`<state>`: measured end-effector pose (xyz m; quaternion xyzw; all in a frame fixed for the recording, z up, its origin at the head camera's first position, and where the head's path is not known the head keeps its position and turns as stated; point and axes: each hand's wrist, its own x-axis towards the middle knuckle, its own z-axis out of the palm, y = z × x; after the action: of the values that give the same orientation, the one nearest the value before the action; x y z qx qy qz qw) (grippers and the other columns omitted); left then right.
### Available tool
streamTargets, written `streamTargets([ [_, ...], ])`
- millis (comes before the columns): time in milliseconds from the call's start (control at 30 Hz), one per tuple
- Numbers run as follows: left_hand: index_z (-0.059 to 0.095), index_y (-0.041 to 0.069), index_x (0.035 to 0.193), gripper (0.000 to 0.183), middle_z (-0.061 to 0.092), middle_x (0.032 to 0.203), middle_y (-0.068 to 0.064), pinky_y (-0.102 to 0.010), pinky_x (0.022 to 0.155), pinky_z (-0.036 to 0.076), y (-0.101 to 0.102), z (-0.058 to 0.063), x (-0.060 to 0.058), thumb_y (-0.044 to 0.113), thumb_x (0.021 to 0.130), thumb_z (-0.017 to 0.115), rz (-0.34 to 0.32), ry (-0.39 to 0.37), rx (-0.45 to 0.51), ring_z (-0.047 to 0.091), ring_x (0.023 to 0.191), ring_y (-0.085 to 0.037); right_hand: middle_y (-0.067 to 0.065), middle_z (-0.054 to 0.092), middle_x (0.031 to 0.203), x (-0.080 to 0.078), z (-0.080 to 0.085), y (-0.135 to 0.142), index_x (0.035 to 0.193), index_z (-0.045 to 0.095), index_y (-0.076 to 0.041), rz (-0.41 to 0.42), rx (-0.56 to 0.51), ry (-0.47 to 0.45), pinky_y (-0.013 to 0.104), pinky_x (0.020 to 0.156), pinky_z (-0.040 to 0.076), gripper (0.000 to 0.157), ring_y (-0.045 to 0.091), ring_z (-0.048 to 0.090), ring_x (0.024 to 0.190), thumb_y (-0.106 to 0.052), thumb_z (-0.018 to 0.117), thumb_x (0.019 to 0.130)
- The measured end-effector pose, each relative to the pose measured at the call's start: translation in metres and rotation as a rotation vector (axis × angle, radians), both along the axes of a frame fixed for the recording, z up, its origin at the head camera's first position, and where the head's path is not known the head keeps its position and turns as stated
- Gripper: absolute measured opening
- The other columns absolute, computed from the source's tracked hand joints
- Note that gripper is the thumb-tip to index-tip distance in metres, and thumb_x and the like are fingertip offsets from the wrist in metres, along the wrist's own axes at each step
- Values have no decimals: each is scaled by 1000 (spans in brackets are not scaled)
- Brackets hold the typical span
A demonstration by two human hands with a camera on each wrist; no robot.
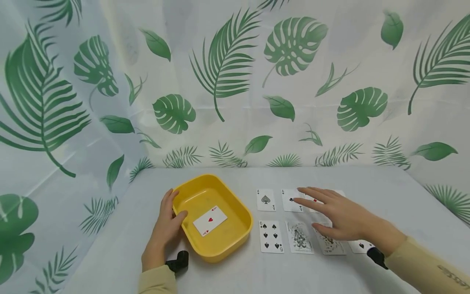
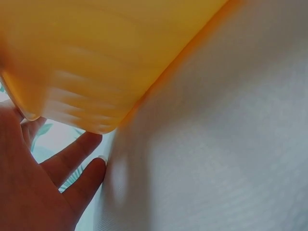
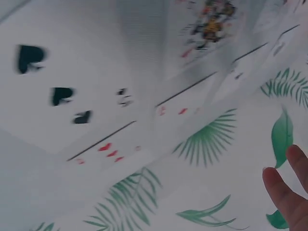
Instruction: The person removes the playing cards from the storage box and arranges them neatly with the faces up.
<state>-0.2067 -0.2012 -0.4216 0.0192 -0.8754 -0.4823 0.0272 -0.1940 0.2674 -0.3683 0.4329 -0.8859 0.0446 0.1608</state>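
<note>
My left hand (image 1: 166, 224) grips the left rim of a yellow plastic tray (image 1: 220, 240), thumb over the rim and fingers along the outside wall. An ace of hearts (image 1: 205, 221) lies face up inside. Over two rows of playing cards hovers my right hand (image 1: 343, 216), fingers spread and holding nothing. It partly covers a diamond card (image 1: 310, 196) in the far row and a colourful joker (image 1: 332, 247) in the near row. Beneath the right wrist is a spade card (image 3: 62, 96), with a heart card (image 3: 113, 149) beyond it.
Right of the tray, the far row starts with an ace of spades (image 1: 266, 200) and an ace of clubs (image 1: 290, 194). The near row starts with a six of spades (image 1: 271, 237) and a black-and-white joker (image 1: 299, 237). A leaf-patterned curtain (image 1: 235, 130) stands behind the white table.
</note>
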Motion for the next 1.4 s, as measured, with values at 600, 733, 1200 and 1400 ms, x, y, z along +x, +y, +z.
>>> streamTargets([
  [600, 23, 11, 159, 72, 3, 168, -8, -56, 118, 19, -4, -5, -2, 14, 94, 55, -10, 45, 25, 15, 151, -34, 12, 41, 156, -38, 36, -117, 151, 47, -19, 190, 30, 80, 55, 106, 41, 63, 33, 48, 134, -36, 65, 94],
  [733, 24, 12, 159, 72, 4, 168, -8, -56, 118, 20, -3, -7, -2, 14, 94, 56, -7, 47, 31, 16, 151, -34, 12, 40, 156, -42, 42, -140, 151, 48, -19, 213, 39, 61, 55, 107, 41, 61, 33, 46, 135, -37, 64, 95],
  [1200, 27, 10, 158, 68, 6, 168, -9, -58, 117, 19, -8, -4, -3, 15, 97, 56, -31, 76, 16, 17, 151, -35, 10, 37, 158, -55, 51, -228, 153, 46, -24, 181, -18, -120, 54, 110, 38, 58, 35, 48, 134, -42, 58, 99],
  [1400, 27, 9, 158, 70, 7, 168, -10, -60, 116, 19, -6, -5, -5, 15, 96, 57, -30, 81, 14, 19, 150, -37, 11, 38, 157, -62, 51, -254, 154, 43, -26, 196, 29, -151, 52, 111, 37, 58, 34, 45, 137, -43, 55, 100],
])
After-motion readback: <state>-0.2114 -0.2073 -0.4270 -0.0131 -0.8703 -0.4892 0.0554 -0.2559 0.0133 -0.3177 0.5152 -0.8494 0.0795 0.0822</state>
